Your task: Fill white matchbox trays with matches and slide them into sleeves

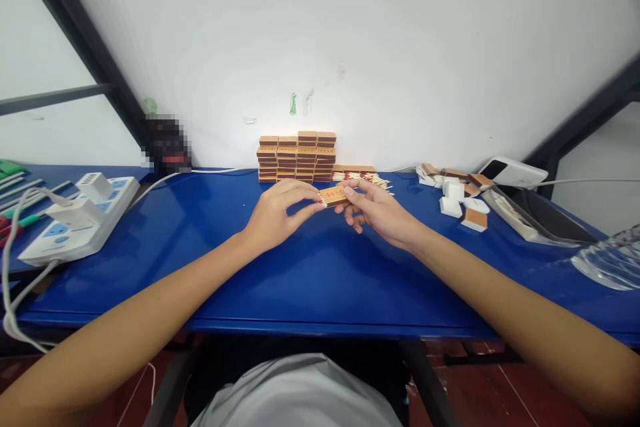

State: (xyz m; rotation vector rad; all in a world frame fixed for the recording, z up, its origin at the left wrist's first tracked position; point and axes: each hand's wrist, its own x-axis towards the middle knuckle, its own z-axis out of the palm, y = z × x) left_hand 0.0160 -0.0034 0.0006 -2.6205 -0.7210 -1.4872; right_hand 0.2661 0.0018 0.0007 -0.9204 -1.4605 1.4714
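A brown matchbox (334,197) with lettering on its top is held level above the blue table, between my two hands. My right hand (383,213) grips its right end, thumb on top and fingers underneath. Several red-tipped matches (323,200) stick out of the left end. The thumb and fingertips of my left hand (280,213) close on those matches. Just behind the hands lies a pile of loose matches (367,177). Stacked matchboxes (297,159) stand in several columns by the wall. How far the inner tray is out is hidden by my fingers.
White trays and brown sleeves (453,190) lie scattered on the right of the blue table (320,280). Beyond them are a white device (515,172) and a dark-topped tray (550,213). A white power strip (95,213) with cables sits at left, near green and red tools (20,223).
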